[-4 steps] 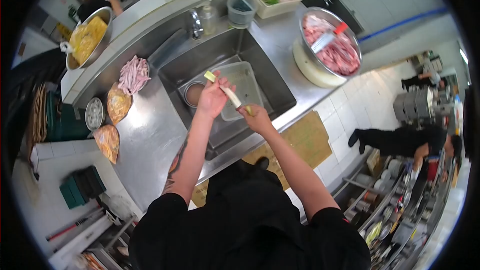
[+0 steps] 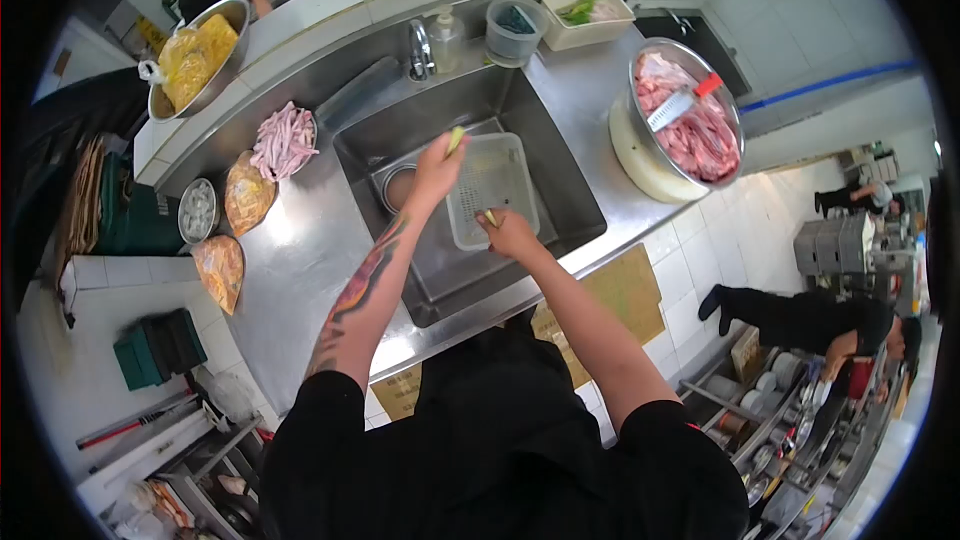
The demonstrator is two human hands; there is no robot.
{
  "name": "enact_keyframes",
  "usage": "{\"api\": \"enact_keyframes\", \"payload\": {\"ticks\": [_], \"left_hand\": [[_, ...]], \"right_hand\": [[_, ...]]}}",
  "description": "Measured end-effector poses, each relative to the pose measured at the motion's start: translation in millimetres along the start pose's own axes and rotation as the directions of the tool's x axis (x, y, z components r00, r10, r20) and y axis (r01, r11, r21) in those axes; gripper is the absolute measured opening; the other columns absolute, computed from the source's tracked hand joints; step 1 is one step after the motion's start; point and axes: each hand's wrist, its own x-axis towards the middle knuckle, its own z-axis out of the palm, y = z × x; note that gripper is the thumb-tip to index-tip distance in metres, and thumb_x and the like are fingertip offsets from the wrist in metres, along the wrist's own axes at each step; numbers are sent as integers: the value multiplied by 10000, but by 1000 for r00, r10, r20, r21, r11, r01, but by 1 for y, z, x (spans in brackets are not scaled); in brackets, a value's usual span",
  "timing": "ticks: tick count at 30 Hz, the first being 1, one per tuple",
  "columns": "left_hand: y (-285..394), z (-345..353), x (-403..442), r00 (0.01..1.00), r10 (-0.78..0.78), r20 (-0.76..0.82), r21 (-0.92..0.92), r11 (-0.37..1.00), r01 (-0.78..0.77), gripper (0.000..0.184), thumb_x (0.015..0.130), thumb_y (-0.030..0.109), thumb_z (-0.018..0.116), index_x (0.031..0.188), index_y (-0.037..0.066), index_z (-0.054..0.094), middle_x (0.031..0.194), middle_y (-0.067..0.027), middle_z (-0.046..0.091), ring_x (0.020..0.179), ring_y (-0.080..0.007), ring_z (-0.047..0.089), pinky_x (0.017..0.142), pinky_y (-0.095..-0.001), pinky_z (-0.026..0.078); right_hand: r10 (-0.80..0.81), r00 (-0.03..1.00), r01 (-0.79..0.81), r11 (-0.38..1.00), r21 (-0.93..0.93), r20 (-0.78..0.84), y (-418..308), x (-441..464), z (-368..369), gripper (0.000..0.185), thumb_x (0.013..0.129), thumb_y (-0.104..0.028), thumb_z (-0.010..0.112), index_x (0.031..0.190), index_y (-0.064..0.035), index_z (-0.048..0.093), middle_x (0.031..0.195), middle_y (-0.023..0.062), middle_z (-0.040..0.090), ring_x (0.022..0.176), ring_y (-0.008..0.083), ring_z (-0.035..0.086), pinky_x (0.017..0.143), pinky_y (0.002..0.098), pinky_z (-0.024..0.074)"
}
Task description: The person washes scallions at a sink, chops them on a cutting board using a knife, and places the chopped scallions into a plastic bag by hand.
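Over the sink, my left hand is closed around a pale green stalk piece whose end sticks out above the fist. Lower and to the right, my right hand pinches a small yellowish-green piece between thumb and fingers. A gap separates the hands. Beneath them a clear perforated plastic basket sits in the steel sink. How much of the stalk lies inside my left fist is hidden.
A bowl of raw meat with a red-handled tool is at the right. Bagged food and a bowl of pale pink strips stand left. The faucet is behind the sink. Another person is at far right.
My hands have moved apart, the left one turning and closing into a fist. The long pale stalk that spanned them no longer shows between them. The view has shifted slightly.
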Motion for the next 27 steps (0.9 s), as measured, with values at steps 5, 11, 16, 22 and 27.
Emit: {"api": "enact_keyframes", "payload": {"ticks": [5,11,16,22,27], "left_hand": [[26,13,60,976,193,106,849,494,-190,442,895,78,645,1334,85,589,1362,-149,651,1032,-400,706,908,-505,573],[-37,-15,72,884,65,-464,823,402,402,367,933,116,652,1297,70,668,1192,-158,751,991,-389,743,813,-502,592],[-46,21,49,711,-547,-442,-590,774,228,294,1051,284,565,1218,81,697,1002,-39,720,885,-194,689,795,-355,550],[-71,44,31,744,-410,-527,-641,767,-32,519,1121,466,457,1490,117,567,1295,-76,659,1166,-220,635,1003,-361,505],[-58,47,40,782,-48,-621,-8,998,55,600,1122,507,433,1536,78,507,1413,-149,632,1244,-288,626,1035,-386,480]], "right_hand": [[184,972,-213,953,215,148,10,25,-24,411,1079,-403,552,1024,-36,731,800,104,760,540,234,702,603,386,553],[-160,985,134,947,291,68,13,127,-38,374,1082,-381,566,1145,-36,694,833,111,745,635,181,684,505,353,500],[-13,976,-147,694,705,217,-32,211,-5,427,1093,-399,541,1304,-37,620,1111,165,733,766,250,713,699,404,567],[2,989,-112,658,744,147,-57,200,15,478,1119,-372,504,1337,43,594,1192,223,700,1079,288,683,905,410,549],[99,992,-102,308,946,75,-45,221,15,379,1127,-352,508,1239,-8,620,943,129,697,808,234,662,758,388,560]]}}
